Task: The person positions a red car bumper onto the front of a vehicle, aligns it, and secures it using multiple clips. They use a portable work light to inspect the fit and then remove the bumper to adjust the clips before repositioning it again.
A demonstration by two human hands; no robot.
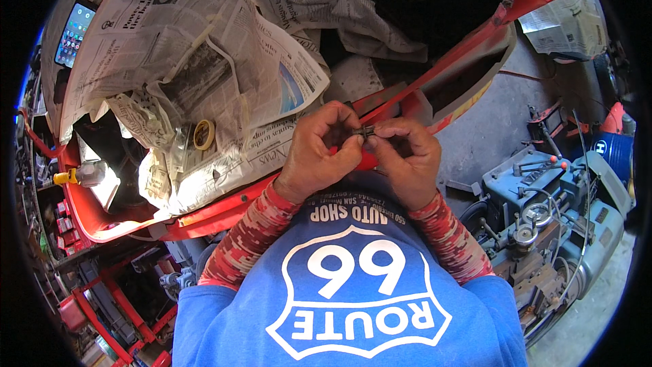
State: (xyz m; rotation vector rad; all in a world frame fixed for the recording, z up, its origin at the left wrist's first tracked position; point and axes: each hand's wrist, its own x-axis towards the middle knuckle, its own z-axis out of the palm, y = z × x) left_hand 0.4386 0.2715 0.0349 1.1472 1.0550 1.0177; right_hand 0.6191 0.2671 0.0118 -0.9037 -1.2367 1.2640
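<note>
In front of my chest, my left hand and my right hand meet, both closed with thumbs and fingertips pinched together. Between them is a small dark metal piece, gripped from both sides. Fingers cover much of it, so its exact kind is hard to make out. Just beyond my hands runs the red edge of a vehicle body. Sheets of newspaper cover the body to the left. A roll of masking tape lies on this paper, left of my left hand.
A phone is propped at the far left. Below it sits a yellow-tipped tool. A blue-grey lathe stands on the right, near a blue drum. Red shelving with tools is at lower left. Newspaper wraps something at upper right.
</note>
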